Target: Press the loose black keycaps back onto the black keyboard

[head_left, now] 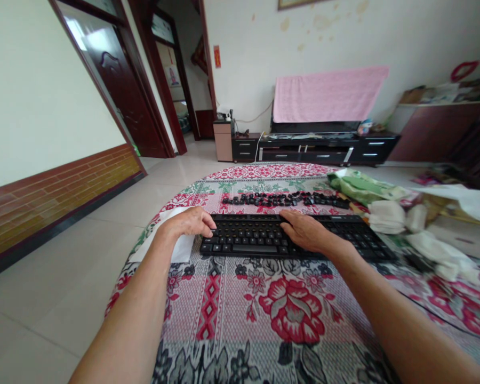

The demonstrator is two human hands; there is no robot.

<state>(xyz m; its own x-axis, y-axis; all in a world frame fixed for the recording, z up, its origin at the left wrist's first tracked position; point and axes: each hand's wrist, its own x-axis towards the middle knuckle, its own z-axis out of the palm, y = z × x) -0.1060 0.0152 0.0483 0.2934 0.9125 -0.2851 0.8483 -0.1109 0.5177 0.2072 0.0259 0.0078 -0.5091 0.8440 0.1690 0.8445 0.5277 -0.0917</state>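
Note:
A black computer keyboard (260, 248) lies flat across the patterned tablecloth. Its lower left rows carry keycaps, while the upper rows look bare of them. My left hand (192, 221) is at the keyboard's left end, with bent fingers closed on the corner and the thumb by the keys. My right hand (304, 230) lies across the keys right of the middle, fingers reaching toward the back edge and thumb held apart. Just behind the keyboard is a long scatter of loose black keycaps (280, 199). White paper (176, 250) lies partly under my left forearm.
The table's flowered cloth (232, 298) spreads around the keyboard. On the right are a green package (364, 186), crumpled white tissues (388, 216) and a cable (436, 314). Farther back stands a black cabinet (324, 156) with a pink towel (328, 96) draped above it.

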